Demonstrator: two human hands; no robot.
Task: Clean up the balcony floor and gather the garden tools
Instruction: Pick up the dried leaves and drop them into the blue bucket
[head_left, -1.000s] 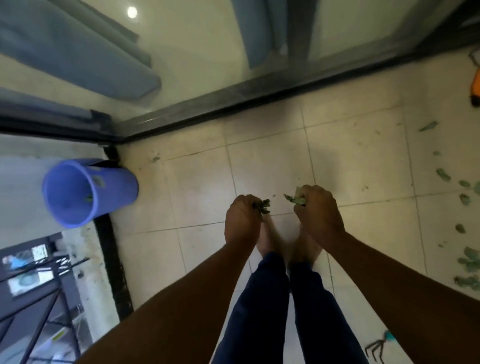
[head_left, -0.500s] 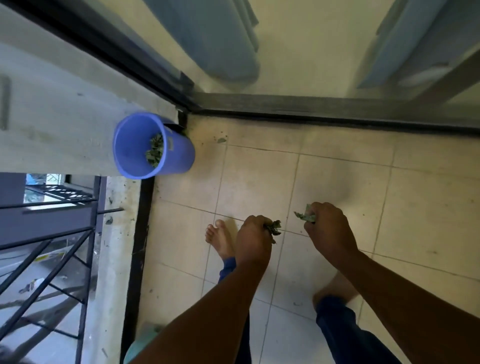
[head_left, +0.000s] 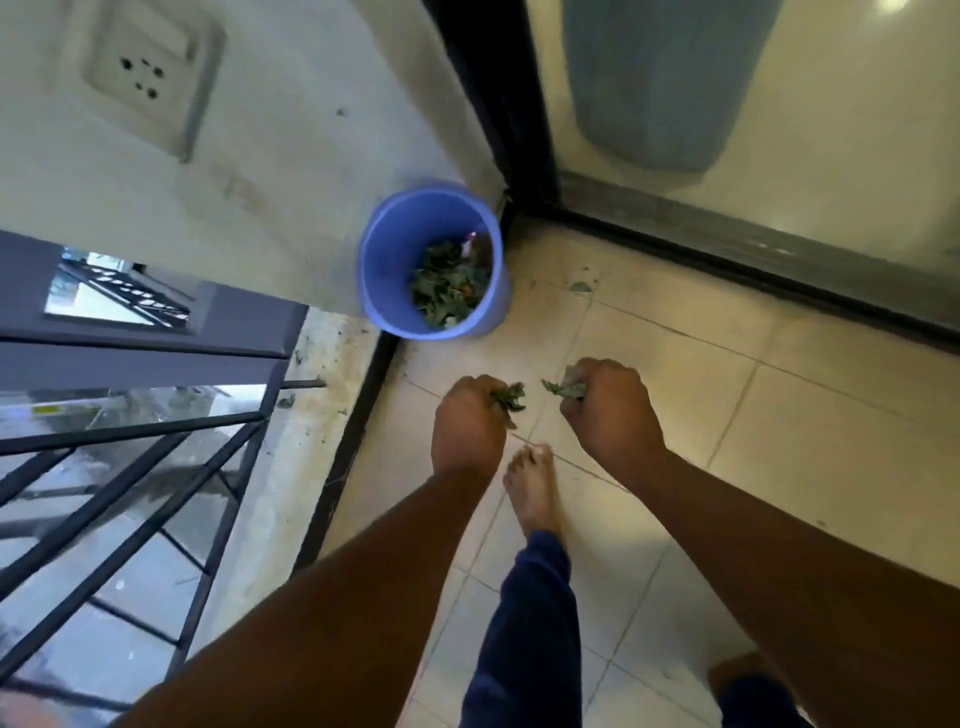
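My left hand (head_left: 467, 423) grips a bunch of green leaves (head_left: 510, 397) that pokes out past the thumb. My right hand (head_left: 608, 413) grips another bunch of leaves (head_left: 561, 388). Both fists hang side by side over the tiled balcony floor (head_left: 727, 441), a short way in front of a blue bucket (head_left: 379, 270). The bucket stands in the corner by the wall and holds a pile of leaves (head_left: 449, 286). No garden tools are in view.
A black sliding-door track (head_left: 727, 265) with glass runs along the right. A white wall with a socket (head_left: 150, 73) rises at the left. A black metal railing (head_left: 156, 499) guards the balcony edge. One stray leaf (head_left: 579, 287) lies near the bucket. My bare foot (head_left: 532, 488) is below my hands.
I have walked toward the bucket, which now lies closer and straight ahead with its leaves visible. Both hands still hold their leaves.
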